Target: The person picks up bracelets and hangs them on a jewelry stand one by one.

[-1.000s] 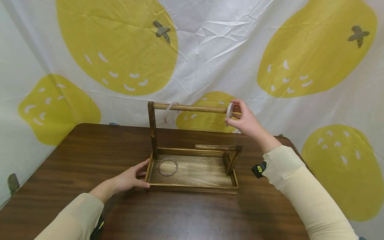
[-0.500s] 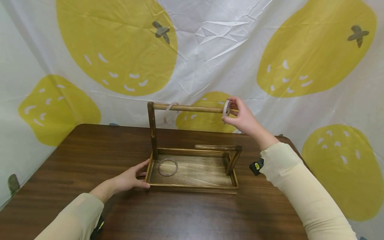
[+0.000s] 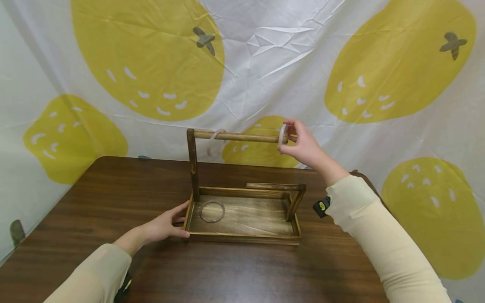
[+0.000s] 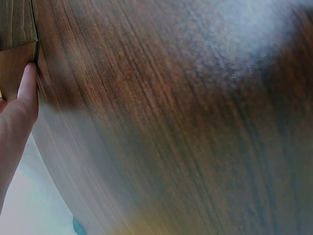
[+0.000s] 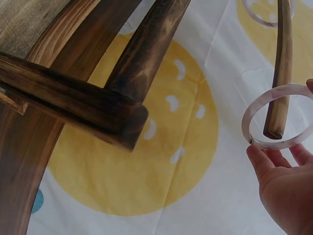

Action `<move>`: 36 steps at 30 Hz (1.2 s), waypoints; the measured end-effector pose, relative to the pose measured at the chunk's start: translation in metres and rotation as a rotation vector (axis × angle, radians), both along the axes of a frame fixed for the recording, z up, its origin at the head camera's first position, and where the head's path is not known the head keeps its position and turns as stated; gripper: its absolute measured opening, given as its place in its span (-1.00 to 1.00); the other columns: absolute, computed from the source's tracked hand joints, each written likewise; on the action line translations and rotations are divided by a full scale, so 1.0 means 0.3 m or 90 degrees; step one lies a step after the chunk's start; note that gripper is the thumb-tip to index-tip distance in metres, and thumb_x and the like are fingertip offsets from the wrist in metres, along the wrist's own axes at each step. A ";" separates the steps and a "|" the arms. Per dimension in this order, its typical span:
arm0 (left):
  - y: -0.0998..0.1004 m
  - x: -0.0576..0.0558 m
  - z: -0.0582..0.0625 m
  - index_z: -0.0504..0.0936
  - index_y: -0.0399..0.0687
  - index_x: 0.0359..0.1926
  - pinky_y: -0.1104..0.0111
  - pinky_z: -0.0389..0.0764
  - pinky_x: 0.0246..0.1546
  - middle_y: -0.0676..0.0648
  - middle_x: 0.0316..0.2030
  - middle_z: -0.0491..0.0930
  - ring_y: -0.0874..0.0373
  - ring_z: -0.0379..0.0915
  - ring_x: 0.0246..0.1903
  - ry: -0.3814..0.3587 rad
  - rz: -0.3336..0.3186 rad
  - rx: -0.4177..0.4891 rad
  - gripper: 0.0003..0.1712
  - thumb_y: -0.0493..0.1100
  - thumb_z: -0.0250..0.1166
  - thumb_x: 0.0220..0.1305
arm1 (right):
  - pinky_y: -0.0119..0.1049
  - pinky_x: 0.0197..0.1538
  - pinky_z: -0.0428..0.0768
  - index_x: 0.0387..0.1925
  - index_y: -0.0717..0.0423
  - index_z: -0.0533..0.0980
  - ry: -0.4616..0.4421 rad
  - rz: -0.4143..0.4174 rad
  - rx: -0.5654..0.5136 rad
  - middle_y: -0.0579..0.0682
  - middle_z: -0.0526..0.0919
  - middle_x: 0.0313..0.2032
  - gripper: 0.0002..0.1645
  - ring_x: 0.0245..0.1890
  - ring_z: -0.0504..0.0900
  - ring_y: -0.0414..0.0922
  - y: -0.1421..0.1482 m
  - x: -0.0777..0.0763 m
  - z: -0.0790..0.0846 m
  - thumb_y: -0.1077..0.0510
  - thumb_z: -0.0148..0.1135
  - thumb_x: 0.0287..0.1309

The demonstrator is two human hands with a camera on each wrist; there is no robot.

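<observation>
My right hand (image 3: 305, 147) pinches a pale translucent bangle (image 3: 282, 135) between thumb and fingertips at the free right end of the upper wooden bar. In the right wrist view the bar's tip (image 5: 277, 128) shows inside the bangle's ring. A second bangle (image 3: 211, 145) hangs on the same bar near its left post (image 3: 192, 164). Flat on the floor of the wooden tray stand (image 3: 250, 239) lies a third bangle (image 3: 202, 217). My left hand (image 3: 163, 227) rests against the tray's left end, thumb at the front corner; some of its fingers are partly hidden.
A lower wooden bar (image 3: 273, 186) runs leftward from the short right post (image 3: 295, 204). The stand sits on a dark brown table (image 3: 235, 273). Behind the table's back edge hangs a white cloth (image 3: 261, 80) with large yellow fruit prints.
The right hand has shifted slightly left with its bangle, and the bar's end now shows on the bangle's right side. The left hand and the stand have stayed put.
</observation>
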State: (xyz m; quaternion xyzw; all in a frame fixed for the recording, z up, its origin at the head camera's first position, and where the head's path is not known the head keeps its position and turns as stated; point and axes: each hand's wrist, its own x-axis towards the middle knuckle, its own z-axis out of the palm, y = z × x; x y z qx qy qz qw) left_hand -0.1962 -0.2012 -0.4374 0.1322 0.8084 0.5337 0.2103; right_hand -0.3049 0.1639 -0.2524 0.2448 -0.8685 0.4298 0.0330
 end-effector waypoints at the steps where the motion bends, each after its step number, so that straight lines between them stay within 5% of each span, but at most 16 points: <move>1: 0.001 0.000 0.000 -0.27 -0.22 0.46 0.03 0.40 0.18 -0.45 0.40 -0.15 -0.33 0.06 0.32 -0.003 0.001 0.002 0.23 -0.10 0.43 0.03 | -0.05 0.38 0.22 0.28 0.38 0.07 0.000 0.002 0.007 0.33 0.26 0.16 -0.20 0.25 0.26 0.14 -0.002 -0.001 0.002 0.32 0.19 0.02; 36: -0.002 0.000 0.002 -0.27 -0.22 0.46 0.05 0.43 0.16 -0.45 0.40 -0.17 -0.33 0.05 0.32 -0.005 -0.002 0.003 0.24 -0.08 0.43 0.03 | -0.06 0.37 0.23 0.26 0.28 0.15 0.071 0.012 0.126 0.23 0.36 0.12 -0.18 0.19 0.33 0.10 -0.071 -0.013 0.026 0.21 0.29 -0.02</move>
